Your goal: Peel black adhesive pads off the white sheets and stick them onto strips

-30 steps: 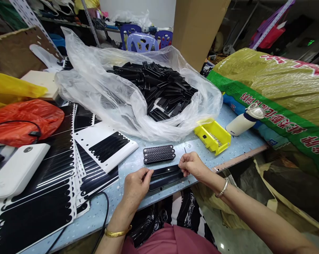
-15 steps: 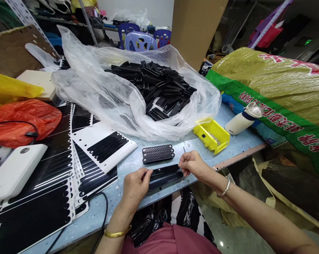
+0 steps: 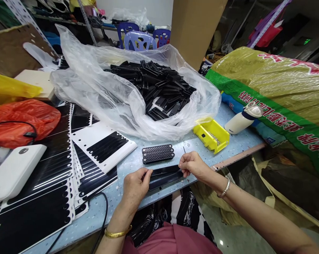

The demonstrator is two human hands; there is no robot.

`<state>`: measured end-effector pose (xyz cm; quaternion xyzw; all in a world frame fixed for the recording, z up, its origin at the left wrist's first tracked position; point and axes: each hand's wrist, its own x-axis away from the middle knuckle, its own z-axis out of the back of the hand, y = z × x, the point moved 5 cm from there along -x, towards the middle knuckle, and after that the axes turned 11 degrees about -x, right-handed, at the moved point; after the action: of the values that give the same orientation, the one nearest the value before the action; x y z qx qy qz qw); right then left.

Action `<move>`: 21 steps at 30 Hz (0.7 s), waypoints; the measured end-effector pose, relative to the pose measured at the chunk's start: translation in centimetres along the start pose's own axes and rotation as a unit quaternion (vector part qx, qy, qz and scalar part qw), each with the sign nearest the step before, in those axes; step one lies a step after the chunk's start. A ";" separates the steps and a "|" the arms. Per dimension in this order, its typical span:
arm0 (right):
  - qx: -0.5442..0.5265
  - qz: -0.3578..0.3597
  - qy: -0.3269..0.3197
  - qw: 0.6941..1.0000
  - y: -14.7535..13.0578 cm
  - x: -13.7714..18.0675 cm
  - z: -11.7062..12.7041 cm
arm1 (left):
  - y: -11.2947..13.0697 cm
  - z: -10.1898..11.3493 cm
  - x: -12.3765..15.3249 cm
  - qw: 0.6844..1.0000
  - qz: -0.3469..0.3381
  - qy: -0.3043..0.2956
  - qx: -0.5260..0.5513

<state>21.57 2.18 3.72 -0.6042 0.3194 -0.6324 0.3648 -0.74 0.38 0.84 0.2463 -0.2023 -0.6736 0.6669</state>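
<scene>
My left hand (image 3: 136,186) pinches the left end of a thin, glossy black strip (image 3: 166,170). The strip's right end is between the thumb and fingers of my right hand (image 3: 191,164). Stretched between both hands, it hangs just above or on a flat black piece (image 3: 164,181) with rounded ends at the table's near edge; whether they touch I cannot tell. Just beyond lies a black block of textured pieces (image 3: 158,154) with small metal rivets or screws at its ends. Sheets of black strips (image 3: 107,148) on white backing lie left of my hands.
A clear plastic bag (image 3: 103,102) holds a heap of black parts (image 3: 159,83). At right are a yellow bin (image 3: 205,139) with small metal pieces, a white bottle (image 3: 238,123) and a large printed sack (image 3: 276,81). A white device (image 3: 15,173) and cable (image 3: 106,208) are at left.
The strip has shifted very slightly over the flat black piece. Both hands keep their pinch in almost the same place.
</scene>
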 end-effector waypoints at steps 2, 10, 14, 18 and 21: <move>-0.003 0.012 -0.006 1.000 -0.4 0.5 -0.1 | 0.0 0.0 0.0 1.000 -0.004 0.002 -0.003; -0.003 0.021 -0.035 0.999 -1.0 1.9 -0.4 | -0.1 -0.1 0.2 1.000 -0.007 0.006 -0.007; 0.006 -0.002 -0.009 1.000 -0.2 1.0 -0.1 | -0.1 -0.1 0.1 1.000 -0.007 0.003 -0.006; 0.008 -0.009 -0.002 1.000 0.4 0.2 0.0 | -0.1 -0.1 0.1 1.000 -0.012 0.001 -0.009; 0.009 -0.006 -0.003 1.000 0.5 0.0 0.0 | -0.1 -0.1 0.1 1.000 -0.011 0.003 -0.009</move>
<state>21.62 1.93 3.26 -0.6045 0.3092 -0.6356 0.3674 -0.75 0.31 0.72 0.2447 -0.1913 -0.6818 0.6624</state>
